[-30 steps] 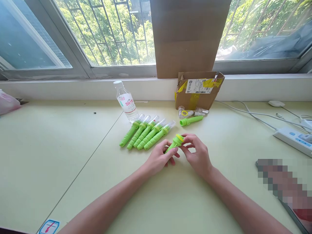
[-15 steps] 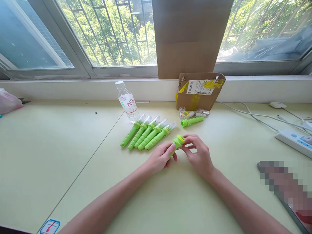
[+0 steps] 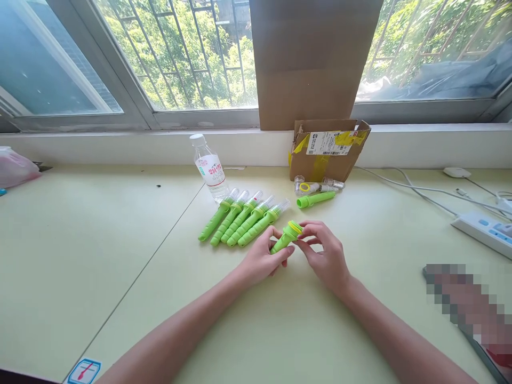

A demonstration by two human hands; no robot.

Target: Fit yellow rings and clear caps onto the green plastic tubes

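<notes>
A green tube with a yellow ring at its wide end (image 3: pixel 287 236) is held between both hands above the table. My left hand (image 3: pixel 266 257) is closed around its lower part. At the ringed end, my right hand (image 3: pixel 325 253) pinches the rim with thumb and fingertips. Several green tubes with clear caps (image 3: pixel 243 218) lie side by side, slanted, to the left. Beyond the hands lies an uncapped green tube (image 3: pixel 316 199), close to clear caps (image 3: pixel 334 184) and a loose yellow ring (image 3: pixel 304 187).
A water bottle (image 3: pixel 210 169) stands behind the capped tubes. An open cardboard box (image 3: pixel 326 154) is against the sill. On the right are a power strip (image 3: pixel 482 230), cables and a partly pixelated flat dark object (image 3: pixel 472 336). A pink bag (image 3: pixel 16 168) sits far left.
The fingers of my left hand have shifted on the tube, with the thumb now lower, so more of the green body shows. My right hand has stayed at the rim.
</notes>
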